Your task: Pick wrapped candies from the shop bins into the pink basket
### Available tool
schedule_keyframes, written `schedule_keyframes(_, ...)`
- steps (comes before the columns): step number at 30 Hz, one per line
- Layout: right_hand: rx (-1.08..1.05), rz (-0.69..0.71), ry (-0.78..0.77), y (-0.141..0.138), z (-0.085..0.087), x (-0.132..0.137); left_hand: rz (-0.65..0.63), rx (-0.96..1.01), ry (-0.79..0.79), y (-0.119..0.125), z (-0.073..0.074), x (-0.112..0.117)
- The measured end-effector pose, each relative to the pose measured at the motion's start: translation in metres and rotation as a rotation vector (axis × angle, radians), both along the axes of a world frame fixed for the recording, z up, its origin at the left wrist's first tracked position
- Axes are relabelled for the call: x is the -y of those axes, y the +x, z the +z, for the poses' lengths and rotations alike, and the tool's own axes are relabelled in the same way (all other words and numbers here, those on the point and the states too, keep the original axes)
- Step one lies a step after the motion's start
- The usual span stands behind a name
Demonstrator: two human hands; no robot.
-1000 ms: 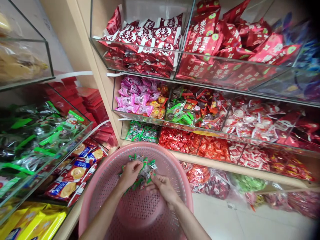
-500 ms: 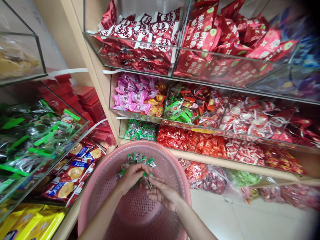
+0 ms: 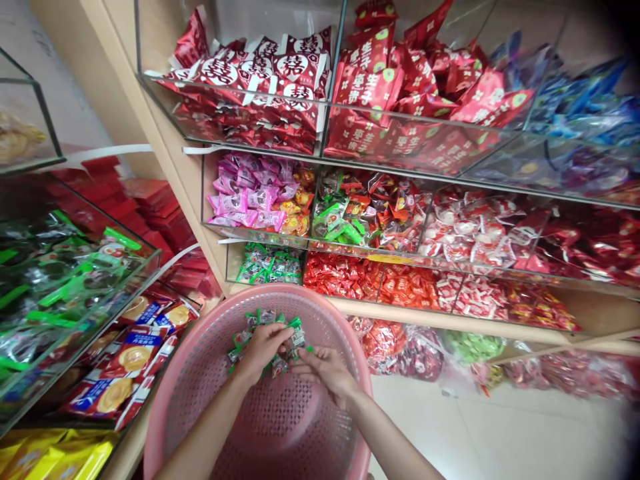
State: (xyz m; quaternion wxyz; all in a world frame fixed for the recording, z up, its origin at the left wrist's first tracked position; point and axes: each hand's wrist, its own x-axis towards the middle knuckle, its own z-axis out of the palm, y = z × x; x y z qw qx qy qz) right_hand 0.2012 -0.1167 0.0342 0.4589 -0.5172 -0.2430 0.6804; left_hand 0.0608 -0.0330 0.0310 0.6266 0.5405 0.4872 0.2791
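Note:
Inside a pink perforated plastic basket (image 3: 183, 373) lies a small heap of clear-wrapped candies with green ends (image 3: 240, 339). My left hand (image 3: 266, 345) is over the heap, thumb and fingers pinched on a small wrapped candy (image 3: 297, 335). To its right my right hand (image 3: 327, 373) is closed in a pinch, its fingertips a short way from my left ones. A green wrapper tip (image 3: 309, 349) shows at my right fingertips; the rest of that piece is hidden.
Ahead, clear shelf bins hold red packets (image 3: 370, 80), purple-wrapped sweets (image 3: 245, 193) and green-ended candies (image 3: 270, 265). At left stand a bin of green-ended packs (image 3: 65, 273), biscuit packs (image 3: 133, 357) and yellow packs (image 3: 65, 457). Bagged sweets (image 3: 425, 353) lie on the tiled floor.
My hands have drawn slightly apart, and the candy at my left fingertips shows more plainly. The view has shifted, so the shelves sit further left.

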Motion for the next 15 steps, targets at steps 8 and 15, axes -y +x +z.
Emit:
schedule_keyframes(8,0.093,0.122,0.060,0.002,0.004,-0.005,0.086,0.042,-0.012,-0.005,0.001,-0.002)
schedule_keyframes(15,0.006,0.234,-0.037,0.013,-0.001,0.010,-0.202,0.179,-0.183,-0.022,0.004,0.006)
